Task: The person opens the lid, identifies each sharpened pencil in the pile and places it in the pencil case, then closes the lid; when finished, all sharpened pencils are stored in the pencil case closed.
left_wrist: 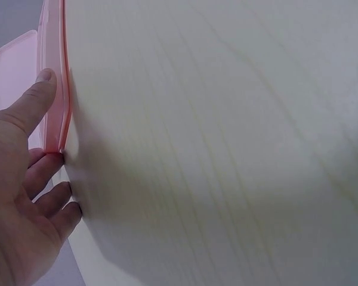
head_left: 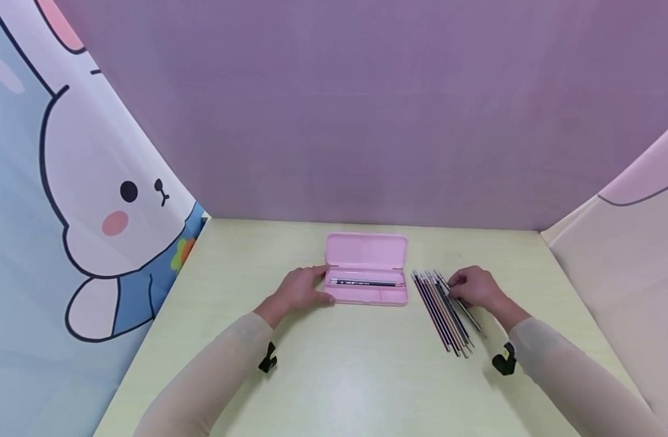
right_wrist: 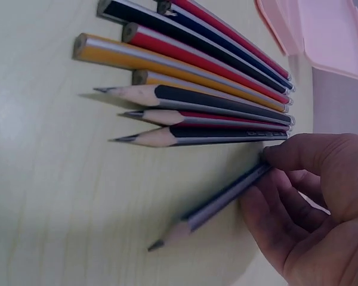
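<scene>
A pink pencil case (head_left: 366, 297) lies on the table with its lid (head_left: 366, 250) raised. One dark pencil (head_left: 366, 282) rests lengthwise inside. My left hand (head_left: 298, 288) holds the case at its left end, the thumb on the near side and the fingers round the corner; the left wrist view shows this closely. My right hand (head_left: 478, 286) pinches a dark, silver-striped pencil (right_wrist: 221, 199) near its blunt end, its sharpened tip pointing back toward me. Beside it lies a row of several pencils (right_wrist: 191, 59), red, yellow and black, some sharpened and some with flat ends.
The pale wooden table (head_left: 334, 376) carries the case in the middle and the pencils to its right. A purple cloth wall (head_left: 366, 121) stands behind it. Printed cloth (head_left: 93, 230) with a cartoon rabbit hangs at the left, and another pale cloth (head_left: 628, 273) at the right.
</scene>
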{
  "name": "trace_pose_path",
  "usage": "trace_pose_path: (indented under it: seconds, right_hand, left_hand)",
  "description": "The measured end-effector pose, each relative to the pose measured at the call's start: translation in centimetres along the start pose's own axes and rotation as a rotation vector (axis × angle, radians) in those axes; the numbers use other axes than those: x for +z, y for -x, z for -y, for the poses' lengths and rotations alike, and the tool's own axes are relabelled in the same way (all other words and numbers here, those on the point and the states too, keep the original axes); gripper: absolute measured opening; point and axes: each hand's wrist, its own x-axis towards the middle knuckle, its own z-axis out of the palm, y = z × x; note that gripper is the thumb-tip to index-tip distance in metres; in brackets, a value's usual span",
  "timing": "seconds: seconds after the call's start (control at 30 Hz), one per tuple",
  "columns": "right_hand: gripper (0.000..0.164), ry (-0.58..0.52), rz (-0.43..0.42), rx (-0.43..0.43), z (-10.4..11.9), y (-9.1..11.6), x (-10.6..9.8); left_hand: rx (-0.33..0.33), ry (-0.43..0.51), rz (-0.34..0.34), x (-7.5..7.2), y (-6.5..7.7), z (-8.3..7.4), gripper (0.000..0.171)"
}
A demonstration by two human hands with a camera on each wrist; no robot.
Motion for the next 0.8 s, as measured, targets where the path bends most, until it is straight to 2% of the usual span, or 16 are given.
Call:
trace_pose_path:
  seconds: [0.17,0.3,0.53,0.8]
  right_hand:
    - [0.027,-0.021,0.006,-0.038,0.2,-0.3,-0.6]
    - [0.029,-0.037,0.028,-0.083,1.4,-0.5,-1.2]
    - [0.028,-0.038,0.058,-0.166,4.9,-1.5,-1.2]
    - [0.017,0.003,0.095,-0.283,9.9,-3.6,0.6]
  left_hand:
    - [0.004,0.0,0.003,0.0,-0.1,0.0,0.092]
    - [-0.001,-0.006,0.004,0.0,-0.1,0.1,0.091]
    - [0.005,-0.01,0.011,0.1,-0.2,0.3,0.093]
    - [-0.009,-0.005,0.018,0.0,-0.3,0.2,0.094]
